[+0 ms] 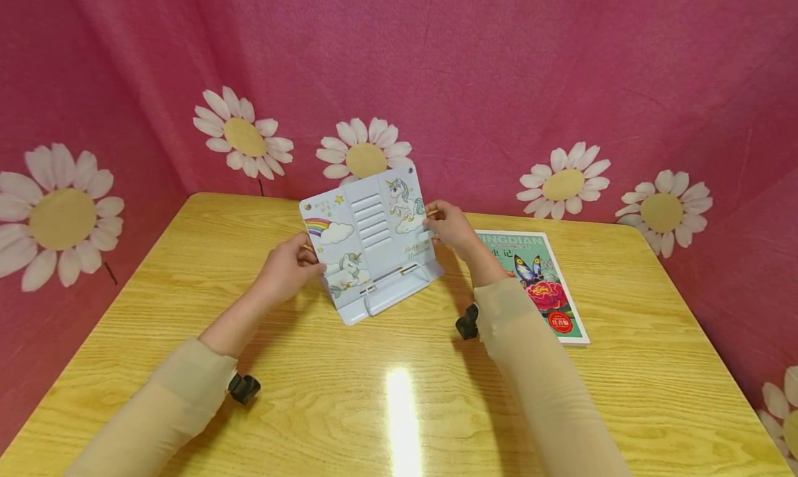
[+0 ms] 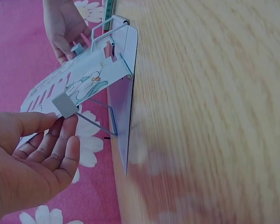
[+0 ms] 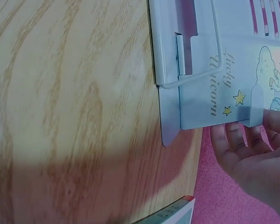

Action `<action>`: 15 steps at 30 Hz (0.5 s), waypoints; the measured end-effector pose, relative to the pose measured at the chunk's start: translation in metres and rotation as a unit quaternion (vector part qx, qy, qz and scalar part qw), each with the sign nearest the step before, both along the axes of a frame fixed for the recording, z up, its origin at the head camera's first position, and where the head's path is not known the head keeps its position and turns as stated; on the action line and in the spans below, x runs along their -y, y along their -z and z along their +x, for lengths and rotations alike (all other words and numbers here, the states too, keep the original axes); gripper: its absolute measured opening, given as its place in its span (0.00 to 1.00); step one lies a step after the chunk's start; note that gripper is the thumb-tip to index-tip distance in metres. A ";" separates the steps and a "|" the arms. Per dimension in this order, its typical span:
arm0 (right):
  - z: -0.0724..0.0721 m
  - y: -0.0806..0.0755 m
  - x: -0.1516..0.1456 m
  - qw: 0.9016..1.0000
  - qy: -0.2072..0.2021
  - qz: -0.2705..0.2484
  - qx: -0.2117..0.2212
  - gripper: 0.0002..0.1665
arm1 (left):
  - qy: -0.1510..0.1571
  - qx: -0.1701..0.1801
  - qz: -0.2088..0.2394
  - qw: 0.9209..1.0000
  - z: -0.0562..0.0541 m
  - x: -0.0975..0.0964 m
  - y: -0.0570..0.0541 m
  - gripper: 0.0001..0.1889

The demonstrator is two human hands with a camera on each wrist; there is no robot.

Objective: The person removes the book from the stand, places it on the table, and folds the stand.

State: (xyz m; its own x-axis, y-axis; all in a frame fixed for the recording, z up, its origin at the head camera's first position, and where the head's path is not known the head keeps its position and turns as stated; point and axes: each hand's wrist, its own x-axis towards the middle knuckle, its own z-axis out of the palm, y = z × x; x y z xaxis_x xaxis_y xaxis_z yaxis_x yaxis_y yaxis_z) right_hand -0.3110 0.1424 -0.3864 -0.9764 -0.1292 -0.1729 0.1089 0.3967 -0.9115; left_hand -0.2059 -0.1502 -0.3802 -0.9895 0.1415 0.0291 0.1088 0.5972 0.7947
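Evidently both hands are on the white book stand (image 1: 383, 262), one at each side, well apart from each other: the left hand (image 1: 289, 266) pinches its left edge beside a small pale clip (image 2: 65, 105), thumb over forefinger with the other fingers curled in, and the right hand (image 1: 454, 229) grips the right edge, thumb by the matching clip on that side (image 3: 257, 105) and fingers tucked behind the panel. The stand is toward the back of the surface (image 1: 337, 394), left of the middle, turned a little and leaning back, its base plate (image 2: 123, 112) low against the wood, though whether it rests flat all along I cannot tell. The left wrist view shows thin wire legs (image 2: 97, 124) running between panel and base, and a bent wire holder (image 3: 218, 37) stands at the front ledge. The panel carries a column of slots, unicorns, a rainbow with a cloud, yellow stars and gold lettering. Just right of the stand, partly covered by the right forearm, lies a book (image 1: 548, 276) with a butterfly and a red flower on its green cover. Beige sleeves (image 1: 536, 352) reach over the surface, with a pink curtain (image 1: 436, 68) of large white daisies behind
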 end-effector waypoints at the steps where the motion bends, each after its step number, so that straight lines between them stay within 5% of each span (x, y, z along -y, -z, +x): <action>1: 0.000 0.000 0.000 1.000 0.001 0.001 -0.001 0.14 | 0.001 0.000 0.000 1.000 0.000 -0.001 0.000 0.16; 15: 0.001 -0.002 -0.001 1.000 0.009 0.016 -0.020 0.13 | 0.021 -0.015 0.006 1.000 0.004 -0.007 0.003 0.16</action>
State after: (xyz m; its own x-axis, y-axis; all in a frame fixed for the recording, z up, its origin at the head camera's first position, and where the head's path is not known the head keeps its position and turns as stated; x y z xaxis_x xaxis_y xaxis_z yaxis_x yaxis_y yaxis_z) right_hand -0.3097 0.1437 -0.3845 -0.9846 -0.1075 -0.1380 0.0801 0.4241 -0.9021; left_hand -0.2019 -0.1429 -0.3831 -0.9813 0.1827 0.0603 0.1574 0.5820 0.7978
